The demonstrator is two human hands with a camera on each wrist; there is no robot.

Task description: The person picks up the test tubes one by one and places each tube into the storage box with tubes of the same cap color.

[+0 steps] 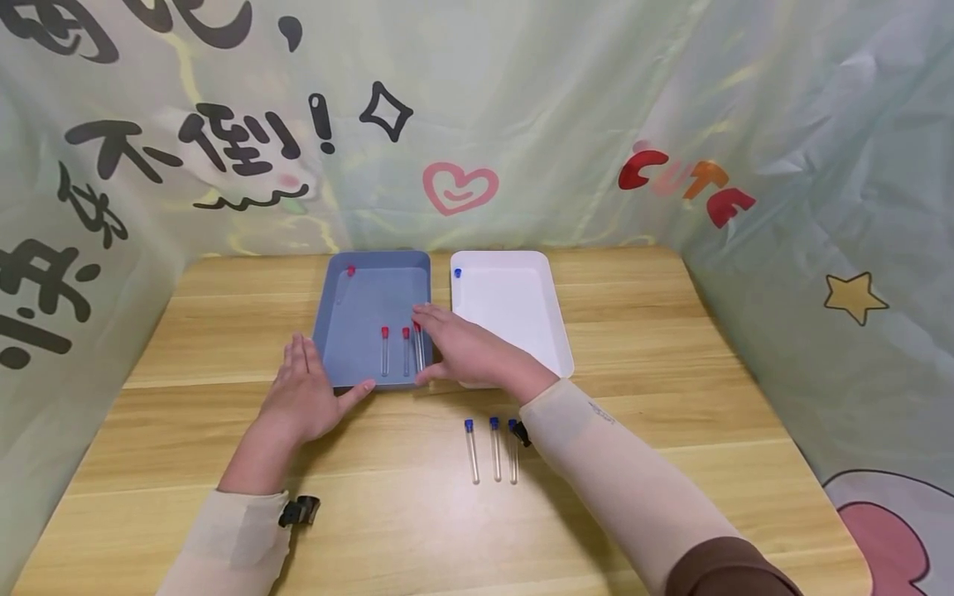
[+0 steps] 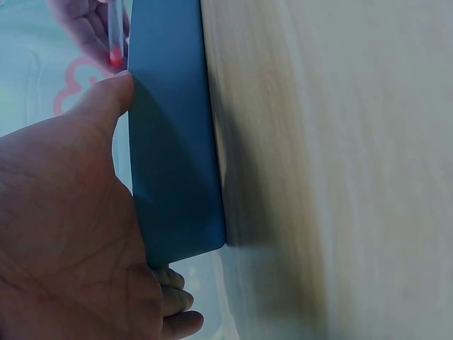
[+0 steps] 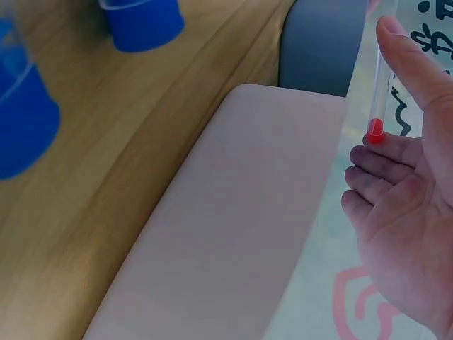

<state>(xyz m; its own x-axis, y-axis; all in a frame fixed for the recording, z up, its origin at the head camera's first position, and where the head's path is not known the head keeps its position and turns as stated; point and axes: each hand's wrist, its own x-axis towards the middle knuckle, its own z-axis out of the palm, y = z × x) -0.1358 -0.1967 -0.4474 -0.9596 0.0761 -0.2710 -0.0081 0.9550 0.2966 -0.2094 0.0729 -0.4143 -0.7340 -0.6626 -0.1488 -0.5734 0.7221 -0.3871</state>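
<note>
My right hand [image 1: 477,352] holds a test tube with a red cap [image 1: 419,352] lengthwise over the right side of the blue-grey tray [image 1: 365,306]. In the right wrist view, the thumb is at the clear end and a finger is at the red cap [image 3: 375,131]. Two more red-capped test tubes [image 1: 385,352] lie side by side in that tray. At the tray's near left corner, my left hand [image 1: 301,401] touches the outside with fingers straight. Its thumb [image 2: 117,92] rests by the near rim in the left wrist view.
To the right stands a white tray [image 1: 507,306] with a small blue piece [image 1: 458,273] in its far left corner. A small red piece [image 1: 351,271] sits in the blue-grey tray. Three blue-capped test tubes [image 1: 496,451] lie on the wooden table near the right sleeve [image 1: 596,455].
</note>
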